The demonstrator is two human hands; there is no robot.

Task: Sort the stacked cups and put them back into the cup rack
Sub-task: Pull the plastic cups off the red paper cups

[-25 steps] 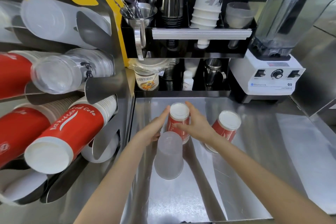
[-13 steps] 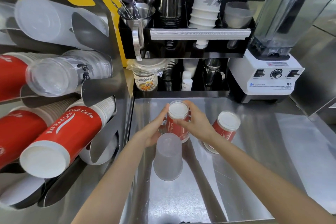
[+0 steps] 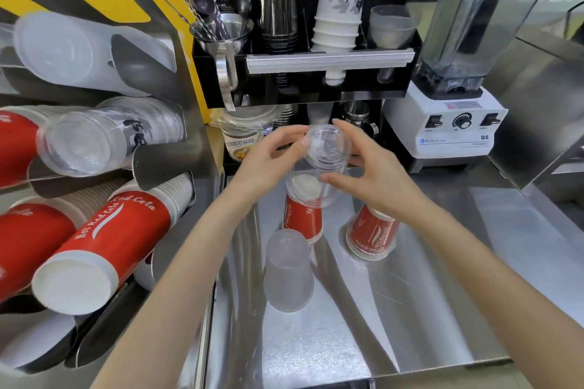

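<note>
A clear plastic cup [image 3: 327, 164], upside down, hangs just above an upside-down red paper cup [image 3: 303, 218] on the steel counter [image 3: 442, 278]. My left hand [image 3: 268, 161] grips the clear cup's left side and my right hand [image 3: 369, 177] its right side. A second red cup [image 3: 373, 234] stands upside down to the right, with a clear rim around its base. In front stands an upside-down frosted cup [image 3: 289, 271]. The cup rack [image 3: 164, 164] on the left holds rows of red cups [image 3: 104, 240], clear cups [image 3: 91, 142] and frosted cups [image 3: 72, 50].
A black organizer [image 3: 303, 88] with white cups, dark cups and a jug of spoons stands behind the hands. A white blender [image 3: 458, 123] sits at the back right. The counter's front edge [image 3: 410, 373] lies near my forearms.
Both hands have risen from the red cup, lifting a clear cup off it. The red cup stays on the counter.
</note>
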